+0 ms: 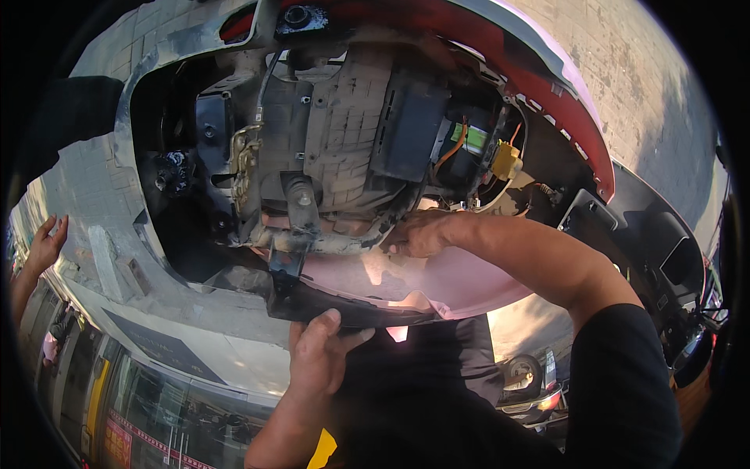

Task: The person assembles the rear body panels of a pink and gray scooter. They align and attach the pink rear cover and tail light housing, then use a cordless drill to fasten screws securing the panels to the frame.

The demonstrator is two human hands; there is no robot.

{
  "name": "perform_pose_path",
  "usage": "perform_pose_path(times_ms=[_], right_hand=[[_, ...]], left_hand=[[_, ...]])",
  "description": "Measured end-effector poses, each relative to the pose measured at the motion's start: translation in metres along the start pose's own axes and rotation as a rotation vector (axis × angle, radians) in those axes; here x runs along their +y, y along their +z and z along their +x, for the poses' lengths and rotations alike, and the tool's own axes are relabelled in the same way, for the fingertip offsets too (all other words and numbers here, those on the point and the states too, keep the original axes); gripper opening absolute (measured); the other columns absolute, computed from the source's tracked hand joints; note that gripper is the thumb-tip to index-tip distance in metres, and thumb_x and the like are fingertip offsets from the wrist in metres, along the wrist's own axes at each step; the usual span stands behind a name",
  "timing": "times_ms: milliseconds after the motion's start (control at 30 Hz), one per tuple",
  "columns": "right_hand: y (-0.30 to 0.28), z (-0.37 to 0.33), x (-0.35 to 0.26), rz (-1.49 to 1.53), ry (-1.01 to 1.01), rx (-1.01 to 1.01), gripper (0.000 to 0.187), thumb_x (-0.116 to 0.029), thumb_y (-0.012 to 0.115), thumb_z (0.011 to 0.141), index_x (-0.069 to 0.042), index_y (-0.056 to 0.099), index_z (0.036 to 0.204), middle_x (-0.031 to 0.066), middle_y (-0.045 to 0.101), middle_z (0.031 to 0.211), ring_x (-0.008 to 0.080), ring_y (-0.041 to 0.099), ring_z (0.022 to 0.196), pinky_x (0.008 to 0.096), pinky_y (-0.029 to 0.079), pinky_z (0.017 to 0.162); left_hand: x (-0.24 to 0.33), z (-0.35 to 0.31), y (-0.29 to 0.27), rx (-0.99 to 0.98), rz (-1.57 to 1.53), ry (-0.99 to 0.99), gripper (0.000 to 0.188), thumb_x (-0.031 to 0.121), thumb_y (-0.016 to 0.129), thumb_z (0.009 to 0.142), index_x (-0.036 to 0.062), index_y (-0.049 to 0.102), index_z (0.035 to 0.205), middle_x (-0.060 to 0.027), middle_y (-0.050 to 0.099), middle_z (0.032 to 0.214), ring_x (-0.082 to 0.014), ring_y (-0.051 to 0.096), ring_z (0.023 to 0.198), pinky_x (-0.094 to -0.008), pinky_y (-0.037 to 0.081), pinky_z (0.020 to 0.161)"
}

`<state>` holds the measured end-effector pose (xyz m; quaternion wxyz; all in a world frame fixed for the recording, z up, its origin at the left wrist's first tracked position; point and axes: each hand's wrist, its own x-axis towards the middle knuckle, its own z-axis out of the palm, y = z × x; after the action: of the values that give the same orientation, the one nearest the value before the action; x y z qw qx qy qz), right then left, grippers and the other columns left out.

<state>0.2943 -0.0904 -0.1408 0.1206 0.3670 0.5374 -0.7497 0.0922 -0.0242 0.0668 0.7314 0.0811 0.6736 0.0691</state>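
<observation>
left hand (316, 356): mine, fingers parted, against the lower edge of the black trim (351, 306)
right hand (422, 233): mine, curled inside the scooter (324, 129), beside the metal tube (316, 241); i cannot tell what it pinches
pink panel (484, 273): along the scooter's near side

The lower panel (484, 275) is pale pink beside black trim (351, 306), and the upper panel (574, 121) has a red inner face with a pinkish outer rim. Between them, a dusty grey-brown moulding (348, 129) carries a brick-like pattern near a blue-black box (412, 129), a green label (470, 138), an orange cable (451, 152) and a yellow block (506, 162). The sleeve (625, 379) is plain black.
</observation>
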Motion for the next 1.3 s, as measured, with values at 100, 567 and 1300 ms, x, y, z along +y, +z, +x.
perform_pose_path(times_ms=[100,567,1300], right_hand=[[0.011,0.001,0.004,0.023,0.067,-0.018,0.079,-0.069,0.03,0.099,-0.012,0.034,0.154,0.0221,0.042,0.153,0.0397,0.034,0.144,0.0489,0.028,0.119],[0.035,0.006,0.002,0.036,0.033,0.214,0.08,-0.068,0.041,0.096,-0.01,0.038,0.151,0.0231,0.03,0.159,0.0359,0.024,0.15,0.0504,0.021,0.122],[0.054,0.073,-0.043,0.181,0.164,0.603,0.043,-0.027,0.051,0.094,0.002,0.055,0.125,0.0268,0.059,0.124,0.0411,0.055,0.121,0.0469,0.041,0.106]], left_hand=[[0.001,0.001,0.007,0.03,-0.046,0.008,0.047,0.016,0.058,0.089,-0.0014,0.052,0.132,-0.0174,0.065,0.12,-0.0333,0.067,0.109,-0.057,0.058,0.089],[0.001,0.0,0.013,0.108,-0.041,0.011,0.057,0.01,0.053,0.081,-0.0045,0.047,0.136,-0.0193,0.065,0.121,-0.0359,0.069,0.107,-0.0545,0.057,0.095],[-0.002,-0.002,0.01,0.106,-0.026,0.009,0.059,0.013,0.05,0.08,-0.0042,0.048,0.136,-0.0198,0.062,0.127,-0.0385,0.064,0.116,-0.0576,0.049,0.104]])
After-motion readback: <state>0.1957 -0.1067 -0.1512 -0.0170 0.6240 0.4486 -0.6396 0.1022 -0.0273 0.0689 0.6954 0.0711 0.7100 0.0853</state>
